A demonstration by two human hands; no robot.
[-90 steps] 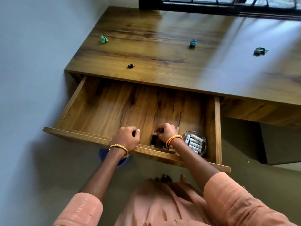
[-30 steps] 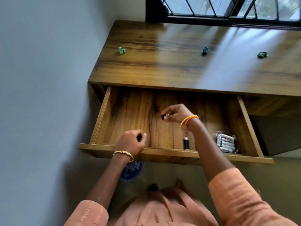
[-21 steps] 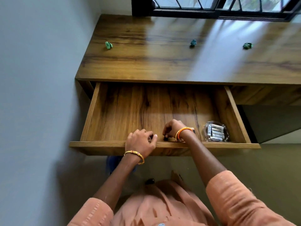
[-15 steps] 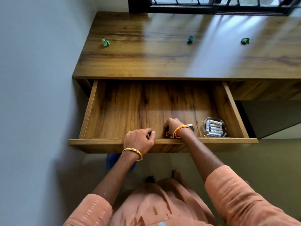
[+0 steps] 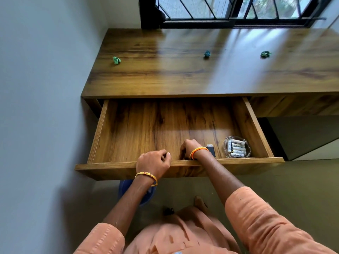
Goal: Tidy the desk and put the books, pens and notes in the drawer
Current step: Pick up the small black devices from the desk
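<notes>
Two hands at the front edge of an open drawer, seen from the head camera.

The wooden drawer (image 5: pixel 102 129) stands pulled out under the desk (image 5: pixel 183 77). The left hand (image 5: pixel 153 165) sits on the drawer's front rail with fingers curled; what it holds, if anything, cannot be told. The right hand (image 5: pixel 189 150) reaches inside, fingers curled down against the drawer floor, their grasp hidden. Just beside its wrist lies a small dark object (image 5: pixel 211 149), then a glass dish of batteries (image 5: pixel 236 146) in the front right corner. Three crumpled green paper scraps (image 5: pixel 116 60) lie well apart on the desk top below a window (image 5: pixel 229 8).
</notes>
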